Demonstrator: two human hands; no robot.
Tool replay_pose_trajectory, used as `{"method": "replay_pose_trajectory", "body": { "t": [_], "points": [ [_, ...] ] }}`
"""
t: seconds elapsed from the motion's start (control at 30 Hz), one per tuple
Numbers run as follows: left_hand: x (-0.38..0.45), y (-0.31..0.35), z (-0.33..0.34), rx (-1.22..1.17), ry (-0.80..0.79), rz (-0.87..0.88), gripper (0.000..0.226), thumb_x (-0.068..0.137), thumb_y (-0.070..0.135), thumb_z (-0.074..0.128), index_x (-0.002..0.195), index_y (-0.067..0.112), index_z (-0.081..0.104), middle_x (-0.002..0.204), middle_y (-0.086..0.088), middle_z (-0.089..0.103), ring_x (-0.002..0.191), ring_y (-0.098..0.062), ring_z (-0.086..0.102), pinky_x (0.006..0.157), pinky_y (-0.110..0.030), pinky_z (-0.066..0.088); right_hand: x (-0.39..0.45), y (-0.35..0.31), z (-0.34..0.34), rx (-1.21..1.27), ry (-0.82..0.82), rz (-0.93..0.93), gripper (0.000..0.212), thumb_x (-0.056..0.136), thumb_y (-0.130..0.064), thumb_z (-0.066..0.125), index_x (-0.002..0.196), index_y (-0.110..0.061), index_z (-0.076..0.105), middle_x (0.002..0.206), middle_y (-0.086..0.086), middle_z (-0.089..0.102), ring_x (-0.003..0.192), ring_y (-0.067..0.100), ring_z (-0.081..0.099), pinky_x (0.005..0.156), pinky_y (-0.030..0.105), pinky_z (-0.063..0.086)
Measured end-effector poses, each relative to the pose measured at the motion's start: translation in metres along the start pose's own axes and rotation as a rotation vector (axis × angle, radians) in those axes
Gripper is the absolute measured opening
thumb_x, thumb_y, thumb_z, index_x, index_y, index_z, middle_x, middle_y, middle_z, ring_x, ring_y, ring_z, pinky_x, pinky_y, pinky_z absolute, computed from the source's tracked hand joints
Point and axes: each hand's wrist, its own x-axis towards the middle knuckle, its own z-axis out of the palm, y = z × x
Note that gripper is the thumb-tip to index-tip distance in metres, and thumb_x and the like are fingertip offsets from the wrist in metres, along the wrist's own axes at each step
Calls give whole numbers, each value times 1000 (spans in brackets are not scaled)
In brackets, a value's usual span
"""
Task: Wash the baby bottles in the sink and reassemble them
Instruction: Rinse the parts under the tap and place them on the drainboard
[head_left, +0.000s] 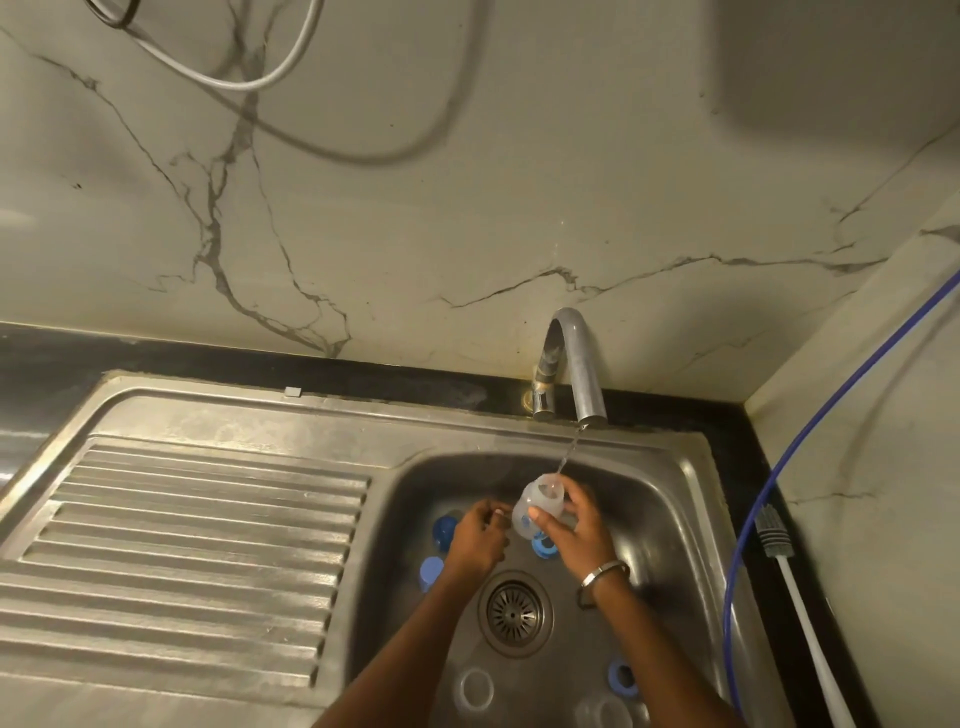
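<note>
Right hand: the right hand (569, 525) grips a clear baby bottle (540, 506), thumb across its front and fingers curled round its far side. A metal bangle (602, 571) sits on this wrist.
Left hand: the left hand (475, 535) is just beside the bottle's left side with its fingers curled in; whether they pinch anything is too small to tell.
Bottle: held over the sink basin (691, 525), its open neck tilted up toward the tap. A thin stream of water (569, 454) falls from the spout to the bottle's mouth.
Tap: a curved grey metal tap (576, 358) stands at the back edge of the sink, above the bottle.
In the basin: a blue part (444, 530) lies left of the left hand, a second, lighter blue part (431, 571) below it, and a blue ring (543, 548) shows under the right hand. Another blue ring (622, 678) lies near the lower right, with a clear piece (475, 688) near the lower middle. The round drain strainer (514, 613) sits between the forearms.
Draining board: a ribbed steel draining board (182, 551) runs to the left of the basin.
Right counter: a bottle brush (774, 535) with a white handle lies on the dark counter, beside a blue hose (753, 514).
Wall: pale marble-pattern wall (415, 208) with a grey cable (234, 83) hanging across the top.
</note>
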Motion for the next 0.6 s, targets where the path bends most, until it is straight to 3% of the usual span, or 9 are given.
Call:
{"method": "replay_pose_trajectory", "body": {
  "t": [0.17,0.23,0.33,0.43,0.6],
  "points": [
    [2,-3,-1,5,2,-2,15,102,19,43,104,18,57,93,-2,63,75,-14,59,59,-20,50,2,0,-3,-27,-11,-53,49,82,-5,71,128,-8,52,121,1,47,112,19,54,80,19,52],
    [3,-5,1,2,5,-9,15,102,20,42,107,18,57,98,-2,64,78,-15,61,62,-22,51,3,0,-3,28,36,-12,49,84,-9,70,129,-11,51,125,3,49,113,20,55,80,21,53],
    [1,-4,1,19,-2,6,15,102,22,42,105,19,56,98,-4,65,78,-15,62,61,-21,51,6,3,-1,81,-23,68,42,88,-17,66,127,-20,51,127,6,55,108,18,59,75,24,56],
    [3,-6,0,7,7,8,15,102,23,42,103,20,57,97,-5,66,78,-14,63,59,-19,51,7,7,4,337,-44,274,30,93,-26,57,123,-26,54,124,8,61,102,21,63,73,34,58],
    [5,-9,-4,-37,24,-41,15,102,23,45,108,20,58,101,0,65,87,-17,65,66,-25,55,3,29,6,654,-154,722,51,83,-49,60,120,-13,59,111,18,66,92,31,67,66,39,56]
  ]
}}
